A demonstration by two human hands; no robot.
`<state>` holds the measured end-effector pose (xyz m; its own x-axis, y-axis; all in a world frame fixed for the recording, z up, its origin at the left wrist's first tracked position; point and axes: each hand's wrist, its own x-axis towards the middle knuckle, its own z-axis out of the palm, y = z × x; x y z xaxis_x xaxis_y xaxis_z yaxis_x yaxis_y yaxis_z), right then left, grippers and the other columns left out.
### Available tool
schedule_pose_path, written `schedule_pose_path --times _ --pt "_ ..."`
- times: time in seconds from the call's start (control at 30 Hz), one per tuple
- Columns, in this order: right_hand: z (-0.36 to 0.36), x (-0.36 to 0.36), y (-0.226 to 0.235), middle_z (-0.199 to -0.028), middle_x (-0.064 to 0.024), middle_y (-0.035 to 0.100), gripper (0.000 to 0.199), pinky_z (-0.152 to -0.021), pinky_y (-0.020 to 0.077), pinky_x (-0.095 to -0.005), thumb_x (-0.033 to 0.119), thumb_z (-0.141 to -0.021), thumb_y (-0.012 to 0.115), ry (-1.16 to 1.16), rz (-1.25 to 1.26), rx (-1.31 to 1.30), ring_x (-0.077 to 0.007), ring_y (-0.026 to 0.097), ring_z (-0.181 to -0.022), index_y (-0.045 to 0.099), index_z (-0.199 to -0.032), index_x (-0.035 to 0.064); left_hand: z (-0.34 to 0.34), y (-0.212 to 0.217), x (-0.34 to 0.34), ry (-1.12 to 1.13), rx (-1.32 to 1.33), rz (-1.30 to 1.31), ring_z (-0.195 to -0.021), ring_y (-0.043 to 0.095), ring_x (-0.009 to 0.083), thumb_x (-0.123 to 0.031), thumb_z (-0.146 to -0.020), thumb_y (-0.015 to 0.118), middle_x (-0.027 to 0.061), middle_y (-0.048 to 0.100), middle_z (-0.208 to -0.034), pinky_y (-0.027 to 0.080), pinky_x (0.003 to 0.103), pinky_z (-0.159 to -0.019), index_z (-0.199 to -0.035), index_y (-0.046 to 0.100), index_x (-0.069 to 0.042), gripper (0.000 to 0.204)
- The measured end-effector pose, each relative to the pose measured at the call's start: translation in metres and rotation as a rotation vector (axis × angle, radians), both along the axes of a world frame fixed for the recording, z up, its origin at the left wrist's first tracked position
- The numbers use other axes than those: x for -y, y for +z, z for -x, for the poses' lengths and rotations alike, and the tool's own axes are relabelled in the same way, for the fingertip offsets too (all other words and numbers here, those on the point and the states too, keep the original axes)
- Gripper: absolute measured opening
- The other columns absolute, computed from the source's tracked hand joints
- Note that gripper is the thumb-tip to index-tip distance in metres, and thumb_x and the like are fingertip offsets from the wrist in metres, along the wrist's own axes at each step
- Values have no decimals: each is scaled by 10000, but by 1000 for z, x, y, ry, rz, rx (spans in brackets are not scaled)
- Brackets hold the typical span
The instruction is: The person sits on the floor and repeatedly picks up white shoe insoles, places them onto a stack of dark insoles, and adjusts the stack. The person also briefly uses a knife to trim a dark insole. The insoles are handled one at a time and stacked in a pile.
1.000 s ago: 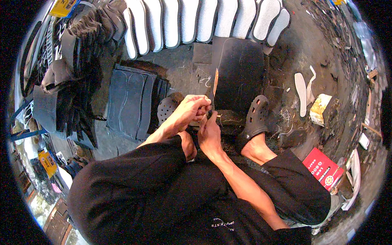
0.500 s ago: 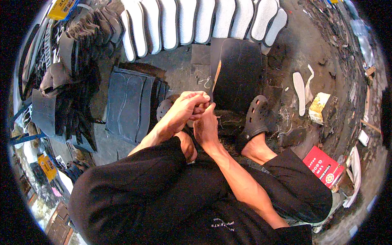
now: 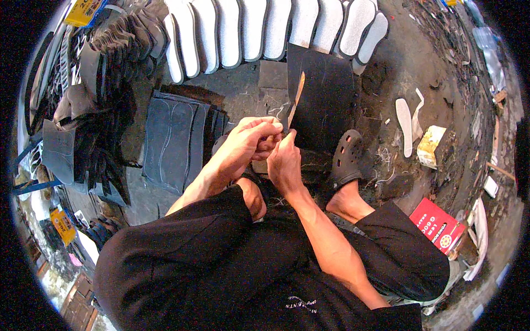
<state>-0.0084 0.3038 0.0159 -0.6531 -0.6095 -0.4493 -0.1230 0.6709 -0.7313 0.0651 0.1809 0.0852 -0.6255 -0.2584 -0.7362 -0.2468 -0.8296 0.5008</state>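
1. The right hand [image 3: 284,164] is curled tight, seemingly around the lower end of a slim, orange-brown, blade-like piece [image 3: 298,96] pointing toward 1 o'clock; the fingers hide the hold.
2. The left hand [image 3: 251,140] meets it from 10 o'clock, fingers bent narrow; whether they close on anything I cannot tell. Being so close probably steadies both.
3. A dark sheet [image 3: 331,83] spreads at 1 o'clock from them, likely for easy reach.
4. White-topped soles [image 3: 277,30] overlap at 12 o'clock, perhaps to save space; line-marked sheets [image 3: 168,138] lie at 9.
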Motion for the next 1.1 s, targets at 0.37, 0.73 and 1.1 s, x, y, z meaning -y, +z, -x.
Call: schedule_pose_path --times 0.37,0.73,1.1 --pt "13 16 -11 -888 -369 706 343 -742 543 -651 270 -1120 464 1 10 -19 -569 691 -868 448 -1232 -54 -7 7 18 -72 -266 -43 -711 526 79 -177 -1003 694 -29 573 -825 366 247 -588 -1020 658 -102 85" --pt "40 36 -7 -886 -362 710 329 -758 567 -630 266 -1116 490 38 -31 -190 -554 702 -855 479 -1208 -50 2 23 22 -5 -169 76 -640 458 72 -242 -1001 690 -44 545 -773 354 253 -558 -1033 659 -92 157" --pt "61 56 -8 -920 -375 710 324 -798 570 -636 267 -1115 489 77 -49 -163 -560 705 -903 481 -1201 -45 6 44 28 62 -173 121 -550 333 48 -221 -1042 643 -78 419 -655 236 254 -504 -893 622 -106 189"
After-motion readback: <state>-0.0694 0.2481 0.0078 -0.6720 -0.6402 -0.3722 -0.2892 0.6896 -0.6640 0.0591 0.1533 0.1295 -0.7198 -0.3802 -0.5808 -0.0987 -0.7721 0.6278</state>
